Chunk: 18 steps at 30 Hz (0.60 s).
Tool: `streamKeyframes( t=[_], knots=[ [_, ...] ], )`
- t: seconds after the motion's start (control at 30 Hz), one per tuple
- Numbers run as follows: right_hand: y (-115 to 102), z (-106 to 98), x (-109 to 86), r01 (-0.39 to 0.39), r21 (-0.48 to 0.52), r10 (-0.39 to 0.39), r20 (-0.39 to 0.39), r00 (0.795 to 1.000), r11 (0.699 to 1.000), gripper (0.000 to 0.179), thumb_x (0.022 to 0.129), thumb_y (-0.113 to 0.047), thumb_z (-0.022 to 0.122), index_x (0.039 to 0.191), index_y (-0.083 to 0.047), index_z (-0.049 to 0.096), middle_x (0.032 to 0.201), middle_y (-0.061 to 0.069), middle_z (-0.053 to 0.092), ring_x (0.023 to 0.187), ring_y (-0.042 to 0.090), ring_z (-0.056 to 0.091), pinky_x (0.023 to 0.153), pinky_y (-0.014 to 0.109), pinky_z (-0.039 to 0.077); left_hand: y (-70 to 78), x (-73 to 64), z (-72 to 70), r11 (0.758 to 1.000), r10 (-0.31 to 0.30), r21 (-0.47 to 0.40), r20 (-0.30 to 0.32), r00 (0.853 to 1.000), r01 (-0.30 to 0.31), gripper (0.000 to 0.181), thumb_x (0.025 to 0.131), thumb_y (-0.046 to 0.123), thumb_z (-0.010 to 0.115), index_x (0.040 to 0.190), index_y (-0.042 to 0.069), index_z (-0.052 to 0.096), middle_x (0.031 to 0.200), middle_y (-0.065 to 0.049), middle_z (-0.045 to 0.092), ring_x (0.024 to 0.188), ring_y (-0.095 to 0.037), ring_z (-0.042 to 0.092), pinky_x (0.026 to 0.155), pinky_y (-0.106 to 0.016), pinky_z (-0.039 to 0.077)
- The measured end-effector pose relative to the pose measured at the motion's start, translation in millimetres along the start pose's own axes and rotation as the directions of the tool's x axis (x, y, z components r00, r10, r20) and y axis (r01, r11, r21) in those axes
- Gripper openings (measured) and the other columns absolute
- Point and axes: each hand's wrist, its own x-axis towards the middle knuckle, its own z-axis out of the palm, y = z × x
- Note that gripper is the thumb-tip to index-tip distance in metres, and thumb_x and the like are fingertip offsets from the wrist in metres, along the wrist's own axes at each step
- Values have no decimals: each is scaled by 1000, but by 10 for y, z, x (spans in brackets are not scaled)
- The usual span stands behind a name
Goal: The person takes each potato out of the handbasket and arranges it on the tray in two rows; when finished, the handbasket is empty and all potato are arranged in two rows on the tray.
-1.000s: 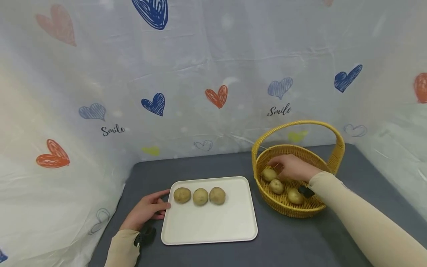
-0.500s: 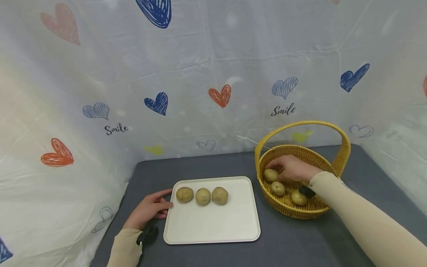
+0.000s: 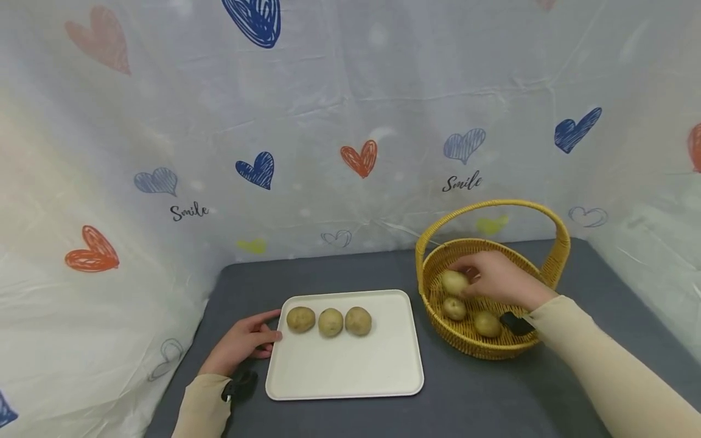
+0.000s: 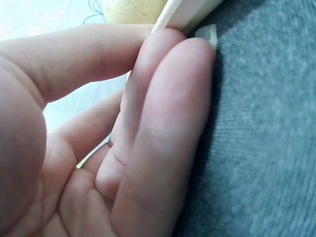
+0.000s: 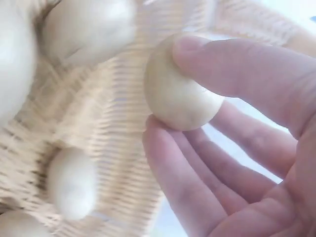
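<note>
In the basket's left part, my right hand (image 3: 495, 278) pinches a pale potato (image 5: 180, 96) between thumb and fingers. That same potato (image 3: 454, 283) shows at the fingertips in the head view, raised over the basket's floor. Other potatoes lie in the yellow woven basket (image 3: 476, 348), among them a small potato (image 3: 454, 308) and a rounder potato (image 3: 487, 324) near my wrist. My left hand (image 3: 241, 344) holds the left rim of a white tray (image 3: 350, 371), thumb at the rim and fingers against its edge. Three potatoes (image 3: 331, 322) sit in a row along the tray's far side.
The basket's tall arched handle (image 3: 493, 204) rises over the right hand. Dark grey cloth (image 3: 328, 417) covers the table. A white sheet printed with hearts (image 3: 306, 121) hangs behind and at both sides.
My right hand has closed its hold on the potato and lifted it slightly, shifting it a little to the right. The left hand stays at the tray's rim.
</note>
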Motion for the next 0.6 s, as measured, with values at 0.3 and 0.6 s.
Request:
streamKeyframes(
  t=[0.3,0.6],
  knots=[
    [-574,83,-312,10,161,0,-61,998,987,49,90,-15,88,137,-13,75,128,7,77,111,26,77,90,41,65,15,-26,-12,1000,20,-11,13,1000,-20,72,96,25,85,161,18,54,91,-9,68,78,-21,67,71,-34,64],
    [-954,679,-164,74,196,-61,-75,995,978,53,94,-8,84,144,-3,69,138,15,73,118,27,75,92,34,64,23,-40,-37,1000,22,-20,24,999,-22,73,95,26,85,160,19,55,92,-10,69,79,-21,69,73,-35,65]
  ],
)
